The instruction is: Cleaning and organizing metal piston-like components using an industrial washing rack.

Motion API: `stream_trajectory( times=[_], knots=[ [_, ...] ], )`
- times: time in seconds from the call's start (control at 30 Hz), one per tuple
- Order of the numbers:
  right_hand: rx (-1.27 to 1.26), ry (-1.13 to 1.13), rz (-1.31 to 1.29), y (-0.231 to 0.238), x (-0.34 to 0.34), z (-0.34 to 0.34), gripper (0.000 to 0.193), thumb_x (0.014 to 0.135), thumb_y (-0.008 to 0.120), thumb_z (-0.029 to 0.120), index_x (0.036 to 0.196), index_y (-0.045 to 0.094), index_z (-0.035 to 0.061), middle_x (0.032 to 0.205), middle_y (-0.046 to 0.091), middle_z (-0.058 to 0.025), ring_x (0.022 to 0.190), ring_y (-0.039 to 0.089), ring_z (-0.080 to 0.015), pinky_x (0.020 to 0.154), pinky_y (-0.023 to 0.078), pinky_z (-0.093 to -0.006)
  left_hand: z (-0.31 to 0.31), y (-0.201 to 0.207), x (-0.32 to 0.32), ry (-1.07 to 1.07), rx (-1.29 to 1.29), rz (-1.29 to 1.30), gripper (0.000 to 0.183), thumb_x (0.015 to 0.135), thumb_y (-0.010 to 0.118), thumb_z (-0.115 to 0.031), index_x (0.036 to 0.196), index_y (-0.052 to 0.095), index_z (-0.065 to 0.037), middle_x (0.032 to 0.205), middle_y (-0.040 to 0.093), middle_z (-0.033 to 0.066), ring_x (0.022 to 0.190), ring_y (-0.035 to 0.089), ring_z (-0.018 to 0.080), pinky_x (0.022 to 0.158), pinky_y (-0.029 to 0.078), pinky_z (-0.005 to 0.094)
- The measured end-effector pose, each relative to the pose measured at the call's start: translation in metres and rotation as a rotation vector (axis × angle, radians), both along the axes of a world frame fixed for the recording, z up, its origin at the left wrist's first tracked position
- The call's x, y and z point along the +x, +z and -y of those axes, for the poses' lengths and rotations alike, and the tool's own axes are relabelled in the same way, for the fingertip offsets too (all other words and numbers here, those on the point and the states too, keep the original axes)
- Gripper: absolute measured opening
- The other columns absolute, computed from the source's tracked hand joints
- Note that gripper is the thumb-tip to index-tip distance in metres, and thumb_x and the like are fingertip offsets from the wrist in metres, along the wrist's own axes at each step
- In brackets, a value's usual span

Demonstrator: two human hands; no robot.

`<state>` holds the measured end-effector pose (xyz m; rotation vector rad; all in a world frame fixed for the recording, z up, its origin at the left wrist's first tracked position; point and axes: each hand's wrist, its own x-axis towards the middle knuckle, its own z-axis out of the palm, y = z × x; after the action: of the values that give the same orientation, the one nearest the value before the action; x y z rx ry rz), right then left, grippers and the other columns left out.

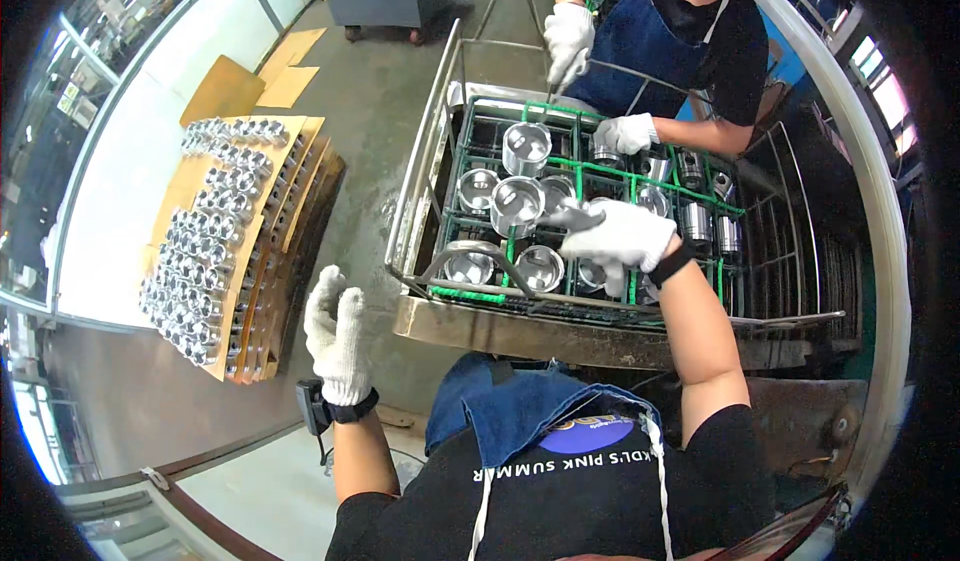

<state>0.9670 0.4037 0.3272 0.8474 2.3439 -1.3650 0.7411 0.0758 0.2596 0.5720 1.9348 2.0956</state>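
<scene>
My right hand, in a white knit glove with dark wear at the fingertips, reaches over a wire basket with green-coated dividers. Its fingers close on the side of a shiny metal piston, which sits higher than the pistons around it. More pistons stand in the basket's cells, such as one near the front and one at the left. Off to the left of the basket, my gloved left hand is raised, holding nothing, its fingers apart and slightly bent.
Across the basket a co-worker in a blue apron has one gloved hand on a piston and another at the rack frame. Stacked cardboard layers carry rows of pistons at left. A grey wheeled cart stands behind.
</scene>
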Motion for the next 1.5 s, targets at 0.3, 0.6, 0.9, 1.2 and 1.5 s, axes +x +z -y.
stream_trajectory(
  times=[0.3,0.6,0.9,1.2,1.5],
  knots=[
    [-0.164,-0.428,0.077,0.028,0.084,0.031,0.029,0.088,0.065,0.033,0.106,0.069,0.0103,0.064,0.060,-0.0013,0.046,0.055,-0.0097,0.044,0.045,-0.0285,-0.033,0.012,-0.017,-0.211,-0.100,0.029,0.057,0.095,0.066,-0.012,0.145,0.043,0.002,0.143,0.051,0.0129,0.131,0.047,0.0204,0.112,0.035,0.0348],
    [0.271,-0.530,0.899,0.044,0.153,0.008,0.045,0.079,0.070,0.033,0.117,0.068,0.0089,0.061,0.062,-0.0040,0.039,0.049,-0.0134,0.042,0.046,-0.0300,-0.090,0.011,-0.020,-0.412,-0.240,0.171,0.029,0.098,0.059,-0.014,0.123,0.064,0.000,0.114,0.069,0.0080,0.102,0.061,0.0133,0.089,0.048,0.0266],
    [0.330,0.272,-0.004,-0.058,-0.020,0.036,0.048,0.085,0.058,0.045,0.119,0.069,0.0129,0.075,0.069,-0.0125,0.066,0.066,-0.0282,0.063,0.052,-0.0395,-0.090,-0.021,-0.017,-0.264,-0.172,0.062,0.040,0.089,0.044,0.004,0.121,0.066,-0.006,0.099,0.069,0.0069,0.080,0.063,0.0110,0.073,0.052,0.0267],
    [0.368,0.274,0.045,-0.033,-0.044,0.054,0.044,0.081,0.057,0.040,0.113,0.070,0.0116,0.098,0.070,-0.0225,0.088,0.068,-0.0388,0.081,0.054,-0.0432,-0.086,-0.016,-0.010,-0.214,-0.171,0.007,0.044,0.088,0.040,0.005,0.120,0.068,-0.006,0.087,0.069,0.0042,0.071,0.059,0.0091,0.066,0.049,0.0247],
    [0.447,-0.104,-0.009,-0.011,0.008,0.007,0.035,0.081,0.063,0.038,0.098,0.071,0.0079,0.090,0.071,-0.0174,0.084,0.068,-0.0360,0.076,0.053,-0.0421,-0.093,-0.028,-0.015,-0.245,-0.064,0.083,0.043,0.086,0.040,0.004,0.119,0.067,-0.003,0.095,0.070,0.0050,0.074,0.060,0.0094,0.069,0.050,0.0242]
  ],
)
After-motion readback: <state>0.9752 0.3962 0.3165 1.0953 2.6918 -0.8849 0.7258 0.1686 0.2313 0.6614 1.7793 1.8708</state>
